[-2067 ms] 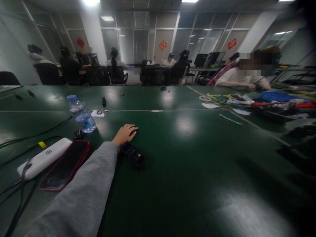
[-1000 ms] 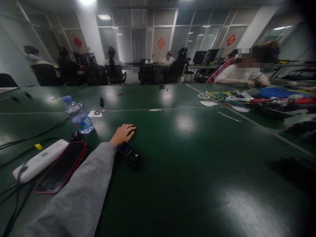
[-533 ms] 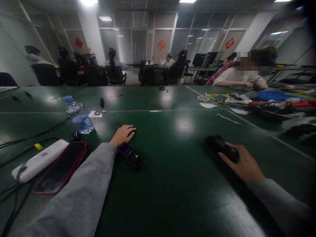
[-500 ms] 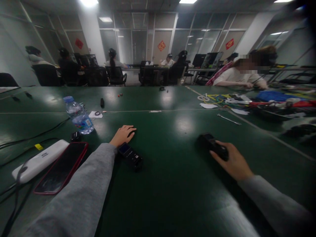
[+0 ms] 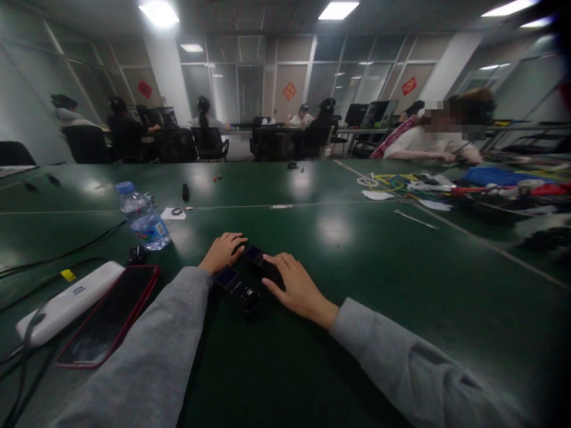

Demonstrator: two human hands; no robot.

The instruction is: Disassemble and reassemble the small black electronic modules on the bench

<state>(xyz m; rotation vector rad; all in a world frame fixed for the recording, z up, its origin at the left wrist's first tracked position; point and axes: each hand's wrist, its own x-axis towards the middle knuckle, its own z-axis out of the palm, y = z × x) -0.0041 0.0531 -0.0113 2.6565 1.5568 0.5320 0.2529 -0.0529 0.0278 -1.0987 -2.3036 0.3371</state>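
My right hand point(image 5: 297, 286) grips a black handheld device with a small screen point(image 5: 254, 254), thumb on its near side and fingers over its far side. The device's lower end is partly hidden by the hand. A second, similar black device point(image 5: 236, 288) with a small screen and buttons lies on the green table, just nearer to me and roughly parallel. My left hand point(image 5: 222, 252) rests on the table left of both devices, open, its fingers stretched out. Its fingertips are close to the held device's screen end; whether they touch it I cannot tell.
At left are a water bottle point(image 5: 145, 220), a white power bank point(image 5: 74, 303), a red-edged phone point(image 5: 109, 318) and black cables. A wrench point(image 5: 416, 219) lies at right, near piled cables and tools point(image 5: 495, 178). A person point(image 5: 428, 142) sits beyond them; others sit behind.
My right hand has carried its black device left across the table, beside the other device. My left hand has stayed almost in place. The view has tilted up slightly.
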